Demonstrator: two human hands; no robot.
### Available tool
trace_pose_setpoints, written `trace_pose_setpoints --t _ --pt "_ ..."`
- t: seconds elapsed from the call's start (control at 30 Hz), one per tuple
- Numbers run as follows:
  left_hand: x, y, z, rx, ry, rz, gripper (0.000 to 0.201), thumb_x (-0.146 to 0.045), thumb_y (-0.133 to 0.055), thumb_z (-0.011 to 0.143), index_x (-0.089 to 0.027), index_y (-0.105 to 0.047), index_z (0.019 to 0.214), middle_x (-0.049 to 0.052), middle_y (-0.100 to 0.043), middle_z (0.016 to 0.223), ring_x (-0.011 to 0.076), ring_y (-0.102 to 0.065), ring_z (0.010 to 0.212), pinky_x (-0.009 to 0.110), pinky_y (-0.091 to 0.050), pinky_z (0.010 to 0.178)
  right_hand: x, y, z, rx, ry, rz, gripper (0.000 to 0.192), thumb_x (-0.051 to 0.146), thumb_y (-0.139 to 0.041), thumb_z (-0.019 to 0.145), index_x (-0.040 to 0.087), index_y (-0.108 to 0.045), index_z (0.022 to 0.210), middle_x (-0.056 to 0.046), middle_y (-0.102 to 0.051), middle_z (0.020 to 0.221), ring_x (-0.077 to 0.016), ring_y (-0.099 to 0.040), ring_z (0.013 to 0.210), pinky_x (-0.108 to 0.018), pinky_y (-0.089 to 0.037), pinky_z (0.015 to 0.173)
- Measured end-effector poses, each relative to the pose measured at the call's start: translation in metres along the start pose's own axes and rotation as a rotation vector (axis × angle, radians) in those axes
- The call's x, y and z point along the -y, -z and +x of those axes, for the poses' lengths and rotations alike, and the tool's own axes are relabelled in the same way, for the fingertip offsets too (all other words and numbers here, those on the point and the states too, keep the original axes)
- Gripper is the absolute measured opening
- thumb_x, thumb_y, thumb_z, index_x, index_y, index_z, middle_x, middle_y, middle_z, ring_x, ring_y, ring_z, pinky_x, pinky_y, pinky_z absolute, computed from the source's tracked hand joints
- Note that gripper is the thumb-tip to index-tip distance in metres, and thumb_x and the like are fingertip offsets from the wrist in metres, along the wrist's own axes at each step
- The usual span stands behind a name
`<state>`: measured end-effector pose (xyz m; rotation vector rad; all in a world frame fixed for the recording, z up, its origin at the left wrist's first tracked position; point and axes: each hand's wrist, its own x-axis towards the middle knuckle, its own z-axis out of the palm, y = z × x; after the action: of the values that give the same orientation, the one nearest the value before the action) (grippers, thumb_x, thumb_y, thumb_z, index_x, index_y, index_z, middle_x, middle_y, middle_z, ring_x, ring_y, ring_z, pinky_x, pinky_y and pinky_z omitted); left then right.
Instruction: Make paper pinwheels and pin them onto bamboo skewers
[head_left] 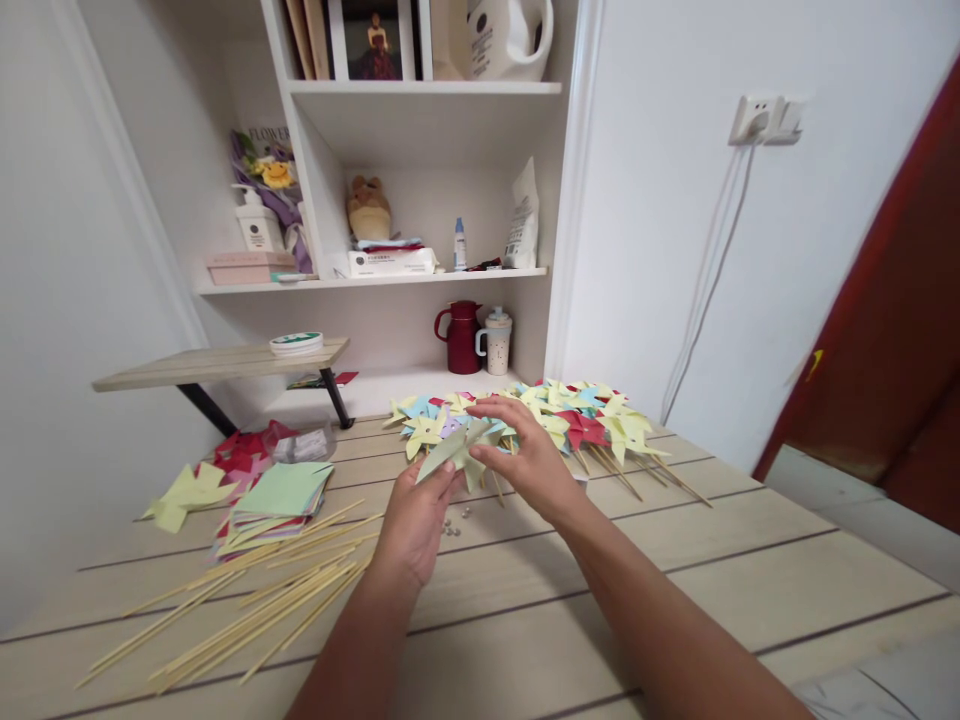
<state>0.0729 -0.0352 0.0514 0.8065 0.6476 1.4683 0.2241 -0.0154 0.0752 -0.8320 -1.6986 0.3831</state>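
Both hands (pixel 480 480) on green pinwheel (pixel 457 450)

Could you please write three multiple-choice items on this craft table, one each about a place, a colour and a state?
1. Where do the loose bamboo sticks lie on the wooden table?
A. on the person's left
B. on the person's right
C. on the shelf

2. What colour is the jug on the lowest shelf?
A. blue
B. dark red
C. yellow

3. How is the pale green pinwheel held?
A. it lies untouched
B. by one hand only
C. by both hands

Answers:
1 A, the sticks fan out beside the left hand, below the paper stack.
2 B, the jug beside the cream cup is dark red.
3 C, the left hand and the right hand both grip it above the table.
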Motion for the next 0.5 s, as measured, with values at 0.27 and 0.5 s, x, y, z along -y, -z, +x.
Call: trace_pose_setpoints --t 0.27,0.5 --pt "0.0024 0.0010 0.0002 -0.021 -0.012 0.055 0.031 -0.015 -0.080 0.071 -0.015 -0.074 0.102 0.013 -0.075 0.108 0.0255 -0.068 0.104 0.040 -0.045 0.101 -0.0028 -0.0006 0.0005 0.022 -0.030 -0.094 0.026 0.022 -0.080 0.070 0.026 -0.072 0.094 -0.005 -0.070 0.102 -0.0257 -0.058 0.104 -0.043 -0.044 0.092" --pt "0.0001 0.0046 -0.0001 0.008 -0.041 0.279 0.059 -0.023 -0.080 0.073 -0.023 -0.064 0.130 0.006 -0.077 0.099 0.0218 -0.070 0.092 0.037 -0.046 0.097 0.0033 0.0018 0.0009 0.088 -0.064 -0.132 0.011 0.015 -0.077 0.072 0.025 -0.073 0.077 -0.001 -0.070 0.083 -0.0218 -0.057 0.089 -0.035 -0.042 0.081"
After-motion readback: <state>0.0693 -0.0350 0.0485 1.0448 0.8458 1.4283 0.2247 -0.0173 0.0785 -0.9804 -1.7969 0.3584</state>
